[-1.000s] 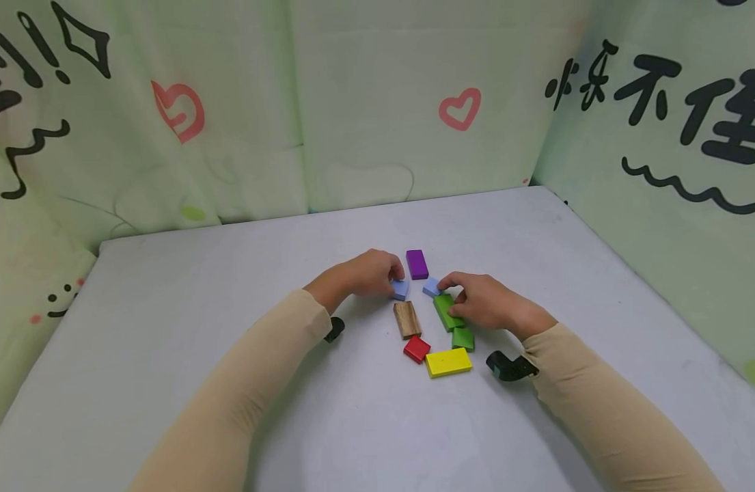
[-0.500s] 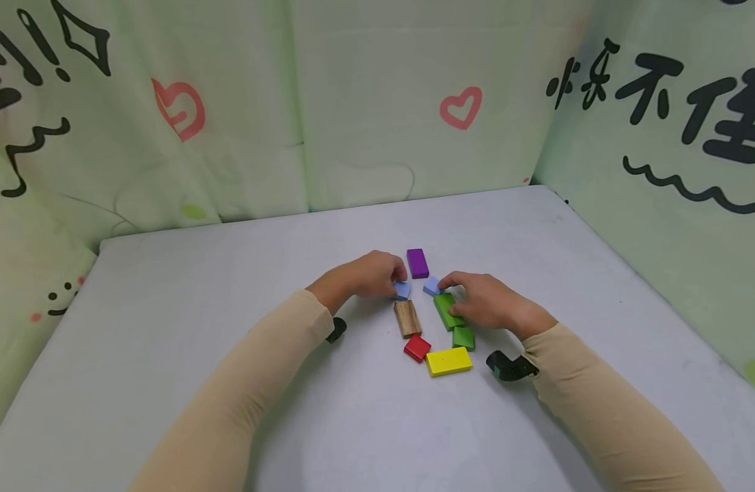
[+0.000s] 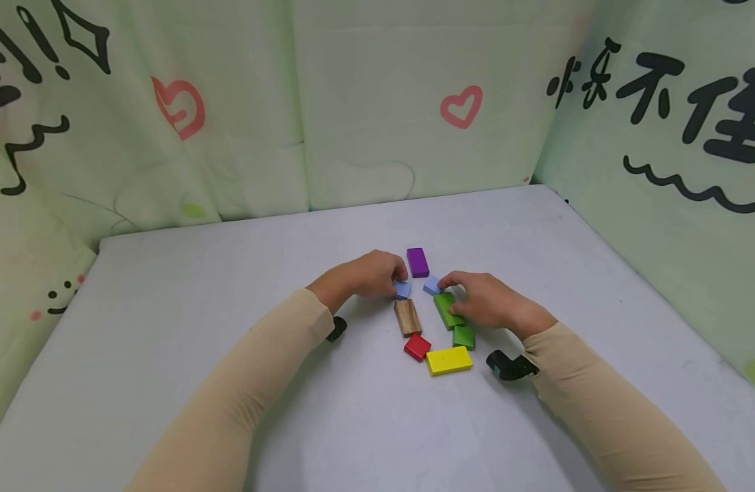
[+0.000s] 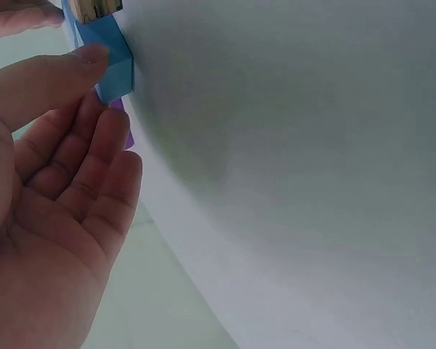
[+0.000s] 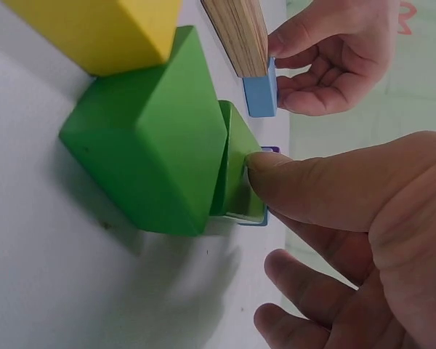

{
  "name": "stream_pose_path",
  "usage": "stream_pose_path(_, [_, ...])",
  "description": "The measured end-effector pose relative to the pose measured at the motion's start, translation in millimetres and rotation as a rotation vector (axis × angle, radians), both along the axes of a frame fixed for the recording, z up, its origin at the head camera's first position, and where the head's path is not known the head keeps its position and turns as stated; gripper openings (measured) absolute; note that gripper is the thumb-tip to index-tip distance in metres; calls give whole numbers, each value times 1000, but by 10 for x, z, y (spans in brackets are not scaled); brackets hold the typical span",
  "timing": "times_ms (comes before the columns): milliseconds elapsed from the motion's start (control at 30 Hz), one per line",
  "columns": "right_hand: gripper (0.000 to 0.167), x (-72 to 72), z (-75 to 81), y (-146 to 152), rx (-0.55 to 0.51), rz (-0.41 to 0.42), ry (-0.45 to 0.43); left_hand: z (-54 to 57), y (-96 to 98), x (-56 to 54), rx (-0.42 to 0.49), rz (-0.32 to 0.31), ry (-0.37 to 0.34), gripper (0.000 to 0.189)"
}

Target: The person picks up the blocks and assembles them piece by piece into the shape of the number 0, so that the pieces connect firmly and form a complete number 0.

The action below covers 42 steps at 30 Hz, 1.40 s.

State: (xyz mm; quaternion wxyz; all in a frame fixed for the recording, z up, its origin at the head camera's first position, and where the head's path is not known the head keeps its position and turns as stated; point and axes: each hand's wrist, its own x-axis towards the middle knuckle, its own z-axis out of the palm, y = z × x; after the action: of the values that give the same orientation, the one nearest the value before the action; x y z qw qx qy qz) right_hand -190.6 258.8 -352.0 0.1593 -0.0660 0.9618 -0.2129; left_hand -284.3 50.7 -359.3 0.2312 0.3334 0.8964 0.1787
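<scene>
My left hand [image 3: 376,273] pinches a light blue block [image 3: 403,290] between thumb and fingers, beyond the wood-grain block [image 3: 408,318]. In the left wrist view the thumb lies on the blue block [image 4: 116,64]. Opposite, my right hand [image 3: 489,301] touches the long light green block [image 3: 446,309] with its thumb, as the right wrist view shows. Its index fingertip meets a second light blue block [image 3: 431,285]; the other fingers are loosely bent. A purple block [image 3: 417,262] lies at the far end between the two blue ones.
A red block [image 3: 417,347], a yellow block [image 3: 449,361] and a smaller green block [image 3: 463,337] form the near side of a ring on the white table [image 3: 229,383]. Printed curtains [image 3: 365,102] stand behind the table and at both sides.
The left hand has shifted very slightly to the right with its light blue block. The right hand has held its place, and the other blocks lie as before.
</scene>
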Motion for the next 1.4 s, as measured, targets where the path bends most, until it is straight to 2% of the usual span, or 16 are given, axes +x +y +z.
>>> stream_pose_path(700, [46, -8, -10, 4, -18, 16, 17, 32, -10, 2, -19, -15, -5, 28])
stream_pose_path(933, [47, -9, -22, 12, -46, 18, 7, 37, -12, 12, -27, -15, -2, 28])
stream_pose_path(1400, [48, -49, -12, 0, -37, 21, -9, 41, -18, 26, -26, -8, -16, 28])
